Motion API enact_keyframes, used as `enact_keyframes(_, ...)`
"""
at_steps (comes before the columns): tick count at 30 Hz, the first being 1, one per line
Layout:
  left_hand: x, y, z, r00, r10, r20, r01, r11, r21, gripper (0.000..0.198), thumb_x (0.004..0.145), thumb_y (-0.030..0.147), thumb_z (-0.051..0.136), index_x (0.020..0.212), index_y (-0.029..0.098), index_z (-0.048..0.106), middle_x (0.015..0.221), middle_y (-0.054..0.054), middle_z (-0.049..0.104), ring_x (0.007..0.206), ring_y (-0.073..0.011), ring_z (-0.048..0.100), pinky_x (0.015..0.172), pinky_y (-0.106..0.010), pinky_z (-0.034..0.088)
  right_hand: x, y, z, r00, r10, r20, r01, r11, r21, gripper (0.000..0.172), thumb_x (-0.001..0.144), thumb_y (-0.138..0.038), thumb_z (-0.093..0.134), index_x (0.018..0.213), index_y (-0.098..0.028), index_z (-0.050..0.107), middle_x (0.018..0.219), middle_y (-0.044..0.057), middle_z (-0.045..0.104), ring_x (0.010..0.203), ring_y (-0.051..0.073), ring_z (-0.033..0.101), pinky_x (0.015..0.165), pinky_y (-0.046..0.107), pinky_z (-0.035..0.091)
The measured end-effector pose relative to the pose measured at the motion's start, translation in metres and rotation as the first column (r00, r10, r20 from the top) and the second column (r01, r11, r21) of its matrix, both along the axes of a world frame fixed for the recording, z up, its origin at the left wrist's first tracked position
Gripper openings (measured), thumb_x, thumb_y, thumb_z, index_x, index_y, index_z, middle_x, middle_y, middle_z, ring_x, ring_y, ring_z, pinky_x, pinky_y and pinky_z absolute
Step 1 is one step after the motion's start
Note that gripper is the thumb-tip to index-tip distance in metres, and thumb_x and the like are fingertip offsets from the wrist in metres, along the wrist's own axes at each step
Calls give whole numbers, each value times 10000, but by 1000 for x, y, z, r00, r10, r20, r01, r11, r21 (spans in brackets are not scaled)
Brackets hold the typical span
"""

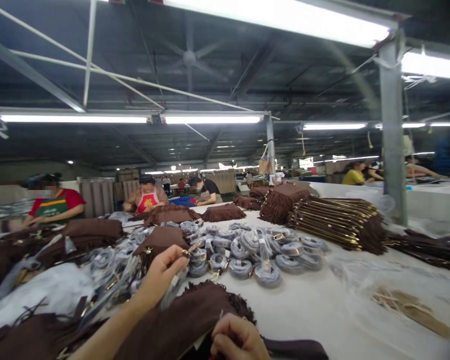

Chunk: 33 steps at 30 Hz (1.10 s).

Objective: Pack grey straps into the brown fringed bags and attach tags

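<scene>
My left hand [161,272] is raised over the table, with thumb and fingertips pinched on a gold metal clasp [187,252]. Beneath its palm hangs a piece of plastic-wrapped grey strap [171,290]; whether it joins the clasp is hidden. A dark brown fringed bag [187,317] lies in front of me, fringe on its far side. At the bag's near right edge is my right hand [242,337], fingers curled closed; what they grip is hidden. A dark strap [294,348] extends right from behind that hand.
Coiled, plastic-wrapped straps [247,245] with gold clips cover the table's middle. Brown fringed pieces [285,197] and a stack with gold edges [337,220] stand at the back right. Clear plastic [405,300] lies right. Several co-workers [60,202] sit across the table. A post [393,130] rises right.
</scene>
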State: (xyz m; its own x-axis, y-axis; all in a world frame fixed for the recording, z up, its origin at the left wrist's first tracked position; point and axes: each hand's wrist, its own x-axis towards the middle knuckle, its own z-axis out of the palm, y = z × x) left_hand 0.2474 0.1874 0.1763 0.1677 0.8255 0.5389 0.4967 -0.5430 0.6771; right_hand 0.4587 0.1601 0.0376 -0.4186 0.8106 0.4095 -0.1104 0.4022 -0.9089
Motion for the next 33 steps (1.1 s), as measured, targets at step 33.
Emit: enact_keyframes(33, 45, -49, -78, 974, -109, -201, 137, 981, 136, 191, 792, 193, 458, 772, 190, 648, 783, -53, 627, 827, -228, 539, 813, -359, 418, -17, -22, 28, 972, -235, -15, 231, 963, -138, 249, 737, -254, 524, 500, -178, 524, 438, -46, 485, 391, 70, 373, 426, 202, 275)
